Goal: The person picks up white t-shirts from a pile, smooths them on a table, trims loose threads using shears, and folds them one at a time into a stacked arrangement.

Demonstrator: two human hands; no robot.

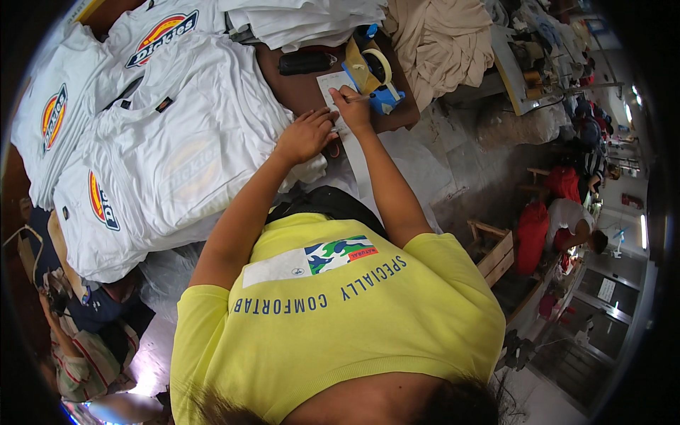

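Note:
My right hand (pixel 350 108) is closed around a slim pen (pixel 361 98), its tip hidden by the fingers, over a white sheet of paper (pixel 328 82) on the brown tabletop. My left hand (pixel 307 134) lies flat with fingers stretched out, reaching the lower part of the paper beside the right hand. Close by the left wrist is a thick pile of white T-shirts (pixel 234 127) with a colourful chest print. Just beyond my right hand stands a blue tape dispenser (pixel 387 100) with a roll of tape (pixel 379 65). A black case (pixel 306 62) rests to the left of the paper.
More white shirts (pixel 304 21) are stacked at the far side. Beige fabric (pixel 443 46) is heaped at the far right of the brown table (pixel 397 122). A wooden crate (pixel 490 251) stands on the floor to my right. Other people (pixel 570 223) sit at work farther right, and one (pixel 78 368) at lower left.

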